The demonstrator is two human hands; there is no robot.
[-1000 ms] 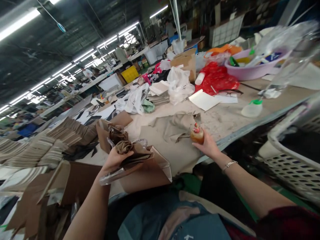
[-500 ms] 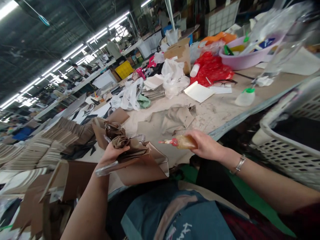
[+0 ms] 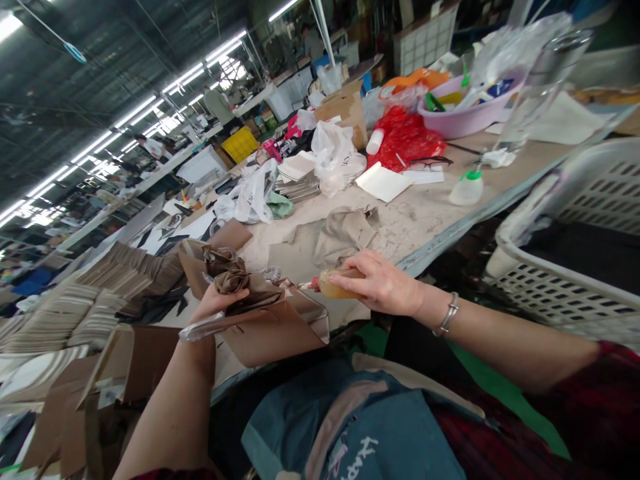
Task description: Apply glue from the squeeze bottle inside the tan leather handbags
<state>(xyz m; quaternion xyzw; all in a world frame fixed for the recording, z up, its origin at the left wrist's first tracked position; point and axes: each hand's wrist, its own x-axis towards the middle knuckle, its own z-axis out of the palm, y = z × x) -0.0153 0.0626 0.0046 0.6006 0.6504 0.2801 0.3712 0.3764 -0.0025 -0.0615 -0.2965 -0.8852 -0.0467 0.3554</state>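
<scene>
My left hand (image 3: 220,303) is closed around the bunched brown lining (image 3: 234,278) of an unfinished brown bag (image 3: 277,337). The bag lies tilted at the table's near edge, and a strip of clear plastic (image 3: 205,328) hangs by my left wrist. In my right hand (image 3: 383,283) is a squeeze bottle of amber glue (image 3: 340,285), held on its side. Its thin tip points left and reaches the upper edge of the bag's open side. Whether the tip touches the bag, I cannot tell. My left fingertips are partly hidden in the folds.
A wrinkled beige sheet (image 3: 345,233) lies beyond the bag on the table. Stacks of brown panels (image 3: 123,270) and several brown bags (image 3: 155,360) stand at left. A white plastic basket (image 3: 545,287) is at right, near a small green-capped bottle (image 3: 467,189).
My right hand has moved left with the glue bottle, bringing its tip to the bag's edge. My left hand keeps its hold on the lining. The view has shifted slightly.
</scene>
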